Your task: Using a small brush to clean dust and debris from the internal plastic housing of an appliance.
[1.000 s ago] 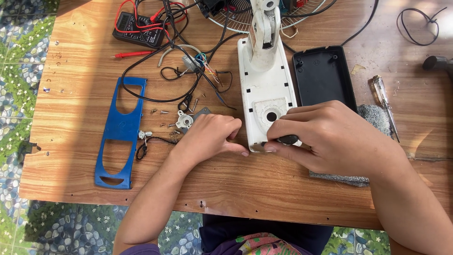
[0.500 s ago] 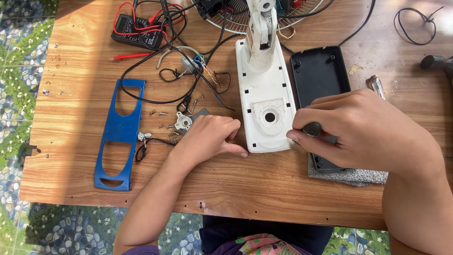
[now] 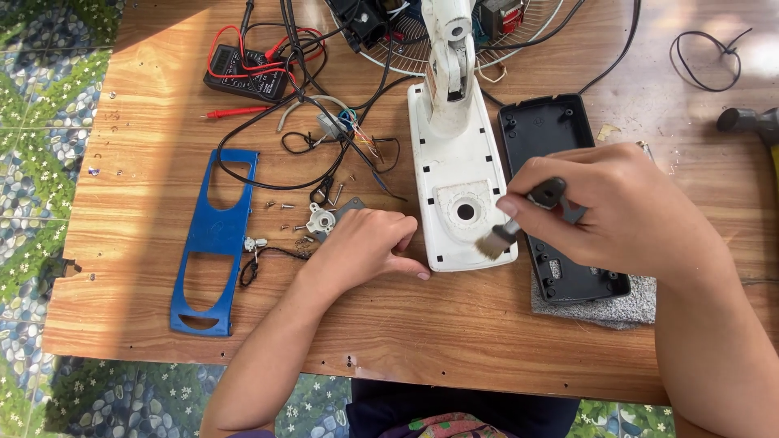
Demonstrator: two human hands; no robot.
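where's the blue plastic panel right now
The blue panel lies flat on the wooden table's left part in the head view, left of the left hand, beside loose screws.

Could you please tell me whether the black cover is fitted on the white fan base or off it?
Off: the black cover lies hollow side up on the table, beside the white fan base.

The fan base housing [image 3: 458,191] lies at table [image 3: 406,324] centre. The cover plate [image 3: 560,138] lies just right of it, on a cloth pad [image 3: 625,308]. The slotted panel [image 3: 213,243] lies well left. Loose screws [image 3: 286,206] lie between panel and housing. The multimeter [image 3: 243,73] lies behind them.
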